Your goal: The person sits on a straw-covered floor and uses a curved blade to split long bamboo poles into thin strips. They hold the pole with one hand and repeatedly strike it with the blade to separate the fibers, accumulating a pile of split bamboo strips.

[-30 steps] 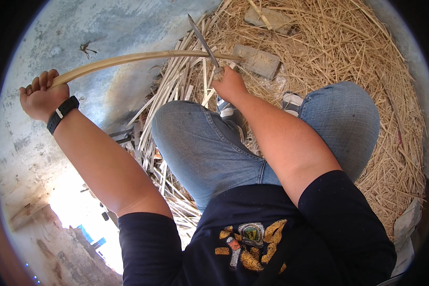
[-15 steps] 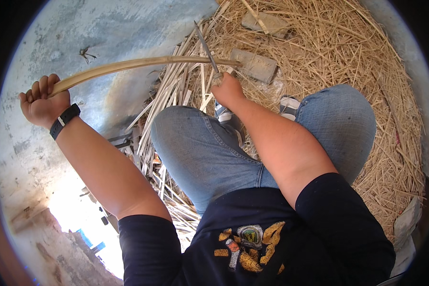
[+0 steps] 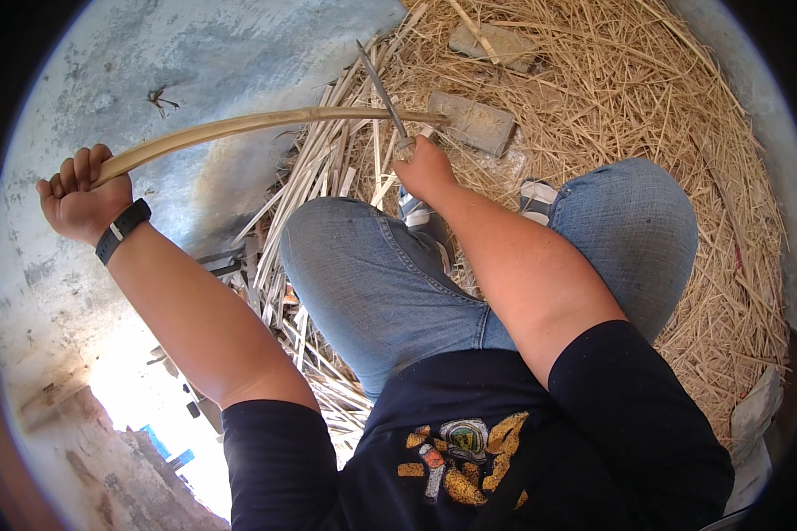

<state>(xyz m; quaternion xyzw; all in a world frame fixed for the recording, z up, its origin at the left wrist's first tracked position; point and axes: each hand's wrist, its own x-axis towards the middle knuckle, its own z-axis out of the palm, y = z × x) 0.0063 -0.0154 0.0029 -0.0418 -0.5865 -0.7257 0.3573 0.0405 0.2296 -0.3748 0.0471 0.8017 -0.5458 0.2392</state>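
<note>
Curving in one long, shallow arc, a pale strip (image 3: 239,126) stretched from the left side of the view to a grey brick (image 3: 480,124) near the upper middle. It was straw-yellow and smooth-looking, broader toward the left and narrowing toward the right, with a lengthwise edge line along its left part and a darker tip. That tip overlapped the brick's left edge in view, though whether the two touched could not be told.

The strip's left end lay in the left hand (image 3: 84,199), whose fingers (image 3: 81,168) were curled over it with the palm turned up, holding it against a backdrop of mottled blue-white wall (image 3: 239,53). The right hand (image 3: 427,168) was closed around the handle of a knife (image 3: 381,88), its fingers wrapped tight. The strip ran just beyond that hand, and the narrow grey blade crossed it close to the tip, pointing up and leftward; how firmly the edge met it did not show. Below the crossing lay a heap of thin split slats (image 3: 332,155), and loose straw-like shavings (image 3: 629,97) covered the floor to the right
</note>
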